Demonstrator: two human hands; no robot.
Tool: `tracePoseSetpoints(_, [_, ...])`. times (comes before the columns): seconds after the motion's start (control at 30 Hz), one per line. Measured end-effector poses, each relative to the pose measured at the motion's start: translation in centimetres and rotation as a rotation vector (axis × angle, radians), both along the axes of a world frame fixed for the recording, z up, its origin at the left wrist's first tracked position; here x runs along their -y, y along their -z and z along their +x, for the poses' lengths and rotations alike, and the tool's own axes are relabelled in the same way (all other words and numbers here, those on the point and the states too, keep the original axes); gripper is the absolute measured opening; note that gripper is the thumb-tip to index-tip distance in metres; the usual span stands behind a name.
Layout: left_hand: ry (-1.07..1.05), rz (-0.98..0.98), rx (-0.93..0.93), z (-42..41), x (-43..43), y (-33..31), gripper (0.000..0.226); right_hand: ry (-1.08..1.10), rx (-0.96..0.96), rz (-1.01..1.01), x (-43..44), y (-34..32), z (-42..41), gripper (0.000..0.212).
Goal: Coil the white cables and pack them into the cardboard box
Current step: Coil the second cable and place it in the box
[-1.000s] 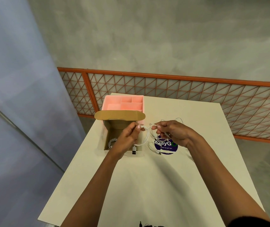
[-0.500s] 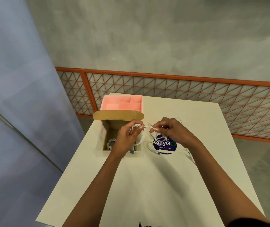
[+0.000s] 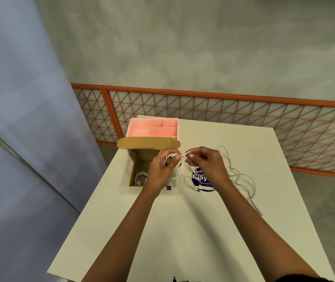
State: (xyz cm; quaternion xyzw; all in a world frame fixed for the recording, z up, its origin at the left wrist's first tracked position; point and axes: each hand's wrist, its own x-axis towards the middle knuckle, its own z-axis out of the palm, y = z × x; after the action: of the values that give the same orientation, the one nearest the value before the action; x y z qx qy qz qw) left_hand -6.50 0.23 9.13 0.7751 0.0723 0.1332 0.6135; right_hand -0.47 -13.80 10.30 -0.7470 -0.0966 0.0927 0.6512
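Note:
My left hand (image 3: 160,171) holds a partly coiled white cable (image 3: 180,171) just above the right side of the open cardboard box (image 3: 136,161). The cable's USB plug (image 3: 169,187) dangles below the hand. My right hand (image 3: 205,163) pinches the same cable's other end right beside the left thumb. A coiled white cable (image 3: 140,178) lies inside the box. More loose white cables (image 3: 242,180) sprawl on the table to the right of my right hand.
A pink divided tray (image 3: 154,128) stands behind the box's raised flap (image 3: 148,142). A purple round sticker (image 3: 202,180) lies under my right hand. The white table (image 3: 183,231) drops off at the left edge; an orange mesh fence (image 3: 223,110) runs behind.
My hands have come closer together. The cable loop in my left hand has tightened, and the right hand has fed its end toward the left thumb.

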Motion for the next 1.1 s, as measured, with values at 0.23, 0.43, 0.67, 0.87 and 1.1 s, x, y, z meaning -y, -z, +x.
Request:
tracePoseSetpoints(0.23, [0.005,-0.060,-0.002,0.1,-0.3,0.4,0.007,-0.062,-0.388,0.325,-0.4,-0.2,-0.7,0.009])
tracePoseSetpoints(0.43, [-0.027,-0.023,-0.021,0.4,-0.6,1.1,0.008,-0.129,-0.408,0.196,-0.4,-0.1,-1.2,0.010])
tracePoseSetpoints(0.67, [-0.061,0.029,-0.030,0.6,-0.6,1.3,0.009,-0.297,-0.400,0.083,-0.1,-0.1,-1.4,0.018])
tracePoseSetpoints(0.87, [-0.029,-0.027,0.005,0.5,-1.2,1.0,0.011,-0.422,-0.279,-0.008,-0.2,-0.9,-1.7,0.029])
tracePoseSetpoints(1.1, [-0.051,-0.040,0.012,0.5,-1.4,0.5,0.015,-0.217,-0.268,-0.042,-0.6,-1.4,-1.4,0.030])
